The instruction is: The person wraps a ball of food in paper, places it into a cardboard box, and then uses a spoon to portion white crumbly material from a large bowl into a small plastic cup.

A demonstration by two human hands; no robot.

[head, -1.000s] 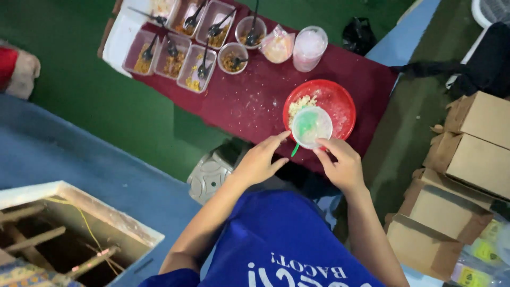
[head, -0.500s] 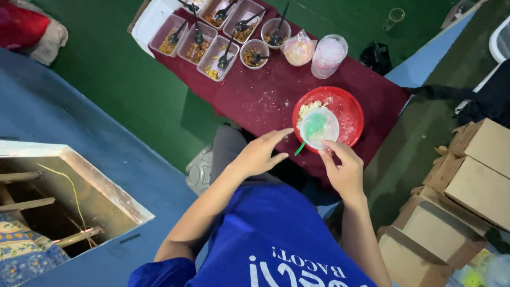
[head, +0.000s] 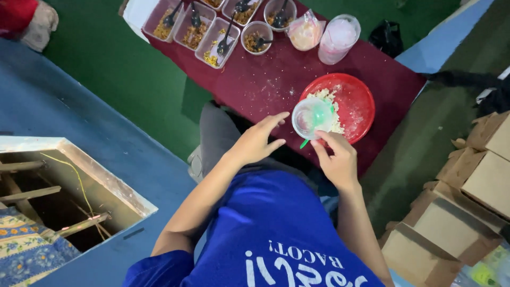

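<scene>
Your left hand (head: 257, 142) steadies the clear cup (head: 309, 117) with open fingers while your right hand (head: 336, 162) pinches its green spoon (head: 319, 119), keeping both over the red bowl (head: 355, 101) to catch spills.

Table across the top of the frame, person below it

The table (head: 255, 79) runs from upper left to right of centre. At its upper left stand the tubs (head: 194, 24) with spoons in them, a bag (head: 304, 33) and a lidded cup (head: 338, 38) to their right. Lower right on the table sits the bowl (head: 353, 106); a small cup (head: 311, 118) overlaps its left rim, between the left hand (head: 257, 142) and right hand (head: 336, 162). Boxes (head: 467, 202) fill the lower right corner, a floor opening (head: 58, 196) the lower left
</scene>
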